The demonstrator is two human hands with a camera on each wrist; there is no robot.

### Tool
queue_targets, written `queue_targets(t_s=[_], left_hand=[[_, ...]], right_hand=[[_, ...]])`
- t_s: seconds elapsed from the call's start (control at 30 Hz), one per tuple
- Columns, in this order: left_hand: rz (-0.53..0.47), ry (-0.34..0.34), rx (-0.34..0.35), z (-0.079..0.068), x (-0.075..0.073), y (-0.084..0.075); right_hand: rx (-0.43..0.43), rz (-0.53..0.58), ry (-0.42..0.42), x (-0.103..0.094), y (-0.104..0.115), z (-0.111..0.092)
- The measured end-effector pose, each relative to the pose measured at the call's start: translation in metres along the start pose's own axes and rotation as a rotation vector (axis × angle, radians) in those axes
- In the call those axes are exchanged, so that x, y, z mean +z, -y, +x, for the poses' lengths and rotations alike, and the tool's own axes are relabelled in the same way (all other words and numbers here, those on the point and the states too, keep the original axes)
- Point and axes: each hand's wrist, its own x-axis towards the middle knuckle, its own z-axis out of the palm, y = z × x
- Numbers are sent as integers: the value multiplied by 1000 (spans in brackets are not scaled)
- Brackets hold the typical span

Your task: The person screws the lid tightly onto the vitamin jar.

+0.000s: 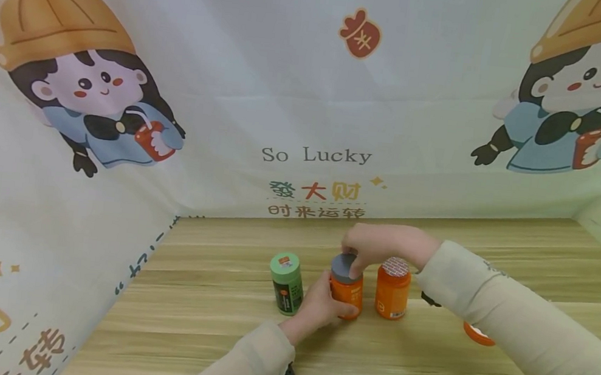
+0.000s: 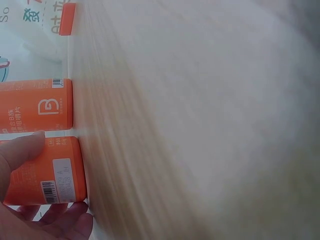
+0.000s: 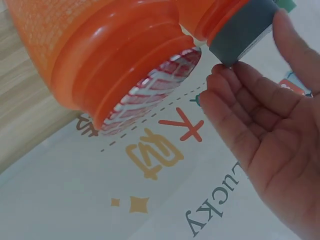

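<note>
Held bottle: orange, upright on the counter, its base down on the wood; we find it inside the left grip and directly beneath the right one.
Left hand: grip narrowed around the held bottle, the thumb across its lower front, the fingers about its left side.
Grey cap: on top of the held bottle, between the right thumb and fingers; whether it is fully seated we cannot tell.
Right hand: comes from above, grip narrow, pinching the grey cap at its edge, the palm clear of it.
Second bottle: orange, upright, capless, just right of the held bottle and apart from it; patterned seal across its mouth.
Green bottle: upright, lidded, near the left hand, on the side away from the second bottle.
Orange cap: on the counter at right, partly hidden by the right sleeve.
Backdrop: pale printed cloth, lettered "So Lucky".
</note>
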Motion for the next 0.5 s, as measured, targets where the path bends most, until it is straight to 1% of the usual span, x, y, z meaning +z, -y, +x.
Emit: queue_targets(t_s=[0.17,0.3,0.43,0.5], left_hand=[[-6,3,7,0,-1,-1],[-4,9,5,-1,-2,-2],[-1,9,3,-2,-2,-2],[-6,10,6,-2,-2,-2]], right_hand=[[59,-67,10,0,3,2],[111,-115,-3,3,4,4],[148,-149,-11,5,4,4],[161,-140,-11,5,3,3]])
